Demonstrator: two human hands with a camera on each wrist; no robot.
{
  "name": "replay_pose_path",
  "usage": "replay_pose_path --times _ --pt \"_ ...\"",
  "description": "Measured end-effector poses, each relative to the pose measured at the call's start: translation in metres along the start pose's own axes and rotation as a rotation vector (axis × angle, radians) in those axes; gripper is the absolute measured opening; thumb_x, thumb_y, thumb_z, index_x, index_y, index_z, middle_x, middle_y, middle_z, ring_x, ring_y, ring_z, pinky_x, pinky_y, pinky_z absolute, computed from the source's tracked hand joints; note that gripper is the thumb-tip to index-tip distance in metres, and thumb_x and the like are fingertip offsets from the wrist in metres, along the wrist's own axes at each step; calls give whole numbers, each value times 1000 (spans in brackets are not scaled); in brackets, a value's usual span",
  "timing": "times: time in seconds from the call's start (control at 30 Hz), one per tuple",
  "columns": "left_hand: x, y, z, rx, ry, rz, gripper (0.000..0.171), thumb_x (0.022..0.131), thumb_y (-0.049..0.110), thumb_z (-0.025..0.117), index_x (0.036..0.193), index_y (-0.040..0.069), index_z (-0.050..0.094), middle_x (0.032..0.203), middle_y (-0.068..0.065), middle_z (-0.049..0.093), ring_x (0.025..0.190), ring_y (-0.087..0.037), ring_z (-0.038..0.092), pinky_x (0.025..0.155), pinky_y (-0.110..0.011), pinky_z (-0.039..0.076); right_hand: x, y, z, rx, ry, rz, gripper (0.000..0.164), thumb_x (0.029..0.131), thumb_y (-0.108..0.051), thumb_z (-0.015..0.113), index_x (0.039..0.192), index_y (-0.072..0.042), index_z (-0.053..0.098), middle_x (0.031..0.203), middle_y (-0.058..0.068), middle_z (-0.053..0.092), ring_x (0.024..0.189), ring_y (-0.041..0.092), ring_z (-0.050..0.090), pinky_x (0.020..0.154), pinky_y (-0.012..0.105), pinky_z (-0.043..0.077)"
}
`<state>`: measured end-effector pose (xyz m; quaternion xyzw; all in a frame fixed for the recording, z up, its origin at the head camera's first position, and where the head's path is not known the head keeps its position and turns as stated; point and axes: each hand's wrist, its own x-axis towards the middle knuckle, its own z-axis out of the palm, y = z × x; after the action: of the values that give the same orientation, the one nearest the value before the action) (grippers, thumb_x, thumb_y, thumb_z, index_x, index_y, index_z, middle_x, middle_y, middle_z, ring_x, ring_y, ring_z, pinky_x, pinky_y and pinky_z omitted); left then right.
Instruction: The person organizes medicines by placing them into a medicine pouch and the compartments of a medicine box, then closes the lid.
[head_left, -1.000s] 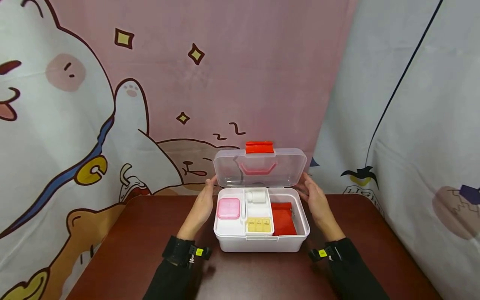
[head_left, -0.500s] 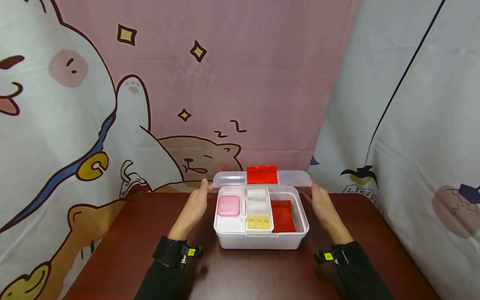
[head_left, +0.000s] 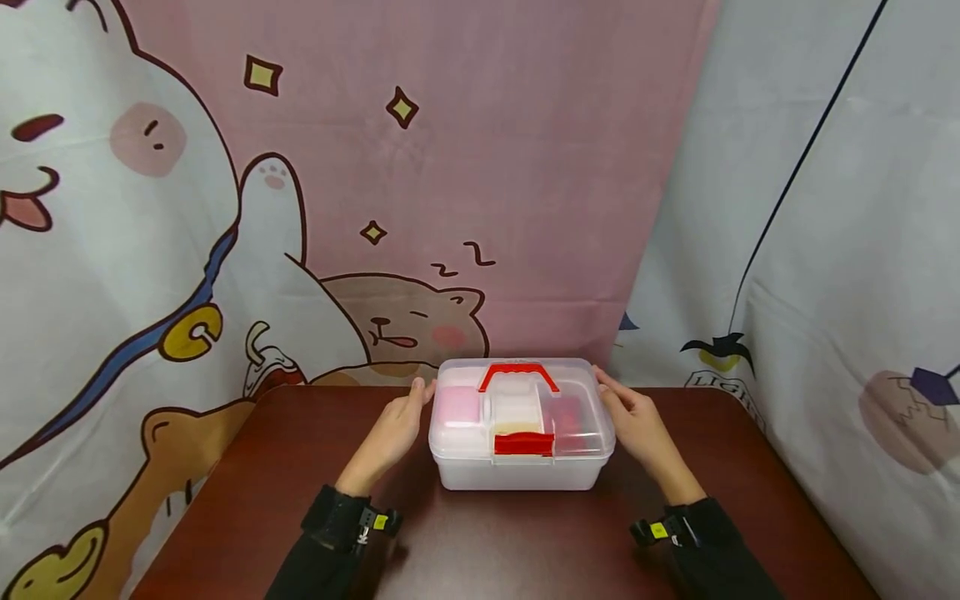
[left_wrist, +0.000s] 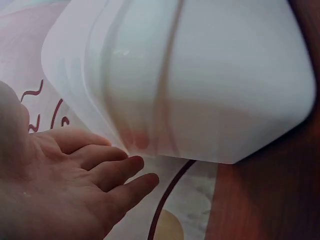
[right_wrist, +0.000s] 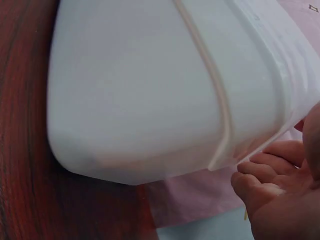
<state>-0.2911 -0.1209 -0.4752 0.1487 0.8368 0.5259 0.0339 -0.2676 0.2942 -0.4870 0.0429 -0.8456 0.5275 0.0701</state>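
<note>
A white plastic storage box (head_left: 517,477) stands on the table with its clear lid (head_left: 577,417) down over it. The lid has a red carrying handle (head_left: 519,368) on top and a red latch (head_left: 523,443) at the front; whether the latch is fastened I cannot tell. Blurred through the lid are a pink case (head_left: 457,407), something yellow and something red. My left hand (head_left: 386,437) is at the box's rear left corner, its fingers (left_wrist: 130,192) extended beside the lid edge. At the rear right corner, my right hand (head_left: 645,429) has relaxed fingers by the lid's side.
The dark red-brown table (head_left: 517,550) carries the box near its far edge. Behind it hangs a cartoon-printed cloth (head_left: 525,167), with a pale cloth (head_left: 825,250) on the right. Each wrist wears a black strap with a small camera.
The lid has swung forward and down from upright onto the box, covering the inside. Both hands have followed along its sides and stay at the rear corners.
</note>
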Motion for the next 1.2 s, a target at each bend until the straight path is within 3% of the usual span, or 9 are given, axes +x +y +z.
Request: replay_pose_path --times 0.13,0.33,0.47,0.6,0.77,0.97,1.1,1.2 --pt "2 -2 4 14 21 -9 87 115 69 21 168 3 42 176 -13 42 169 -30 32 137 -59 23 3 4 6 12 9 -21 58 116 -51 50 169 -27 46 176 2 44 163 42 43 121 60 44" --pt "0 4 8 133 40 15 71 117 56 44 168 6 42 175 -11 43 165 -31 41 133 -57 34 6 2 0 -61 -6 -21 61 117 -52 48 171 -25 43 177 7 42 160 45 46 120 63 45" --pt "-5 14 7 234 25 -17 84 114 61 49 172 4 32 179 -16 36 165 -36 41 131 -60 36 4 -10 -5 -127 -53 15 72 115 -55 49 176 -20 31 177 18 40 152 48 55 114 64 52" --pt "-12 25 8 305 15 -44 95 107 68 58 175 8 29 177 -17 41 157 -39 52 126 -64 43 -1 -23 -3 -153 -151 51 89 110 -59 59 179 -21 17 176 27 37 147 51 59 107 61 59" --pt "-14 32 11 285 -34 -36 98 103 67 66 177 16 26 172 -13 50 140 -31 64 120 -60 51 -5 -33 -1 -172 -224 100 99 105 -61 66 179 -24 13 177 26 34 143 50 58 103 59 62" --pt "-7 34 9 213 -16 -34 98 103 64 68 177 16 25 174 -11 47 143 -29 63 122 -58 50 2 -35 1 -142 -211 99 100 104 -64 66 179 -26 12 177 25 34 145 50 57 103 59 62" --pt "-10 37 10 343 37 20 92 103 64 67 174 15 34 171 -13 52 144 -32 64 120 -59 51 1 -36 1 -211 -187 62 97 106 -64 63 179 -22 17 176 26 36 147 51 56 104 62 61" --pt "-21 46 16 497 161 150 78 102 56 75 162 10 56 162 -17 61 142 -38 67 116 -61 54 -9 -44 3 -342 -101 -63 87 107 -58 65 175 -15 33 176 24 40 152 51 52 111 68 54"
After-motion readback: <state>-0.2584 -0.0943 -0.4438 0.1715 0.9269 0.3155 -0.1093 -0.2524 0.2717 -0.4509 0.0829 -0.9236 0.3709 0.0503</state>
